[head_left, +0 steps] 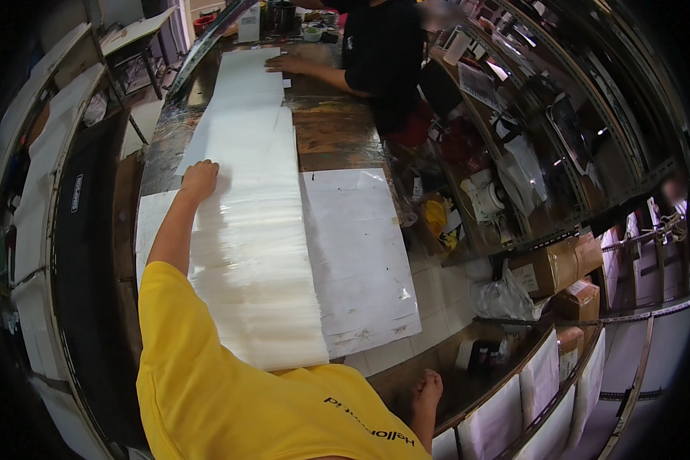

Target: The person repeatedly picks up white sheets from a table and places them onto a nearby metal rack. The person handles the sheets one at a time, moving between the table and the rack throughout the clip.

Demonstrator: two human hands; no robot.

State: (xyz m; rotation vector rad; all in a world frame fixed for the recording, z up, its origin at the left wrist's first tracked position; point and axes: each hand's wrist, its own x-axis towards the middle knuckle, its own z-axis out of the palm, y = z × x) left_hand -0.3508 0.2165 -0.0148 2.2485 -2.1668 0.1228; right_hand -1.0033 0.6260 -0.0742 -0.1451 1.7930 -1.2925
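Note:
A long, fanned stack of thin white sheets (253, 268) runs down the table in front of me, its staggered edges showing as ripples. At its far end a smooth, bluish-white sheet (245, 92) reaches toward another person's hand (285, 64), which rests on its right edge. My left hand (199, 180) is closed at the left edge of this sheet, fingertips curled over it and pinching it. Down by my right side, away from the table, my right hand (428, 389) hangs with its fingers curled and nothing visible in them.
A large white board or sheet (360, 261) lies right of the stack on the stained wooden table (330, 138). The other person, in a black shirt (383, 54), stands at the far right side. Shelves (544, 138) and cardboard boxes (556, 264) line the right; a black panel (84, 268) stands left.

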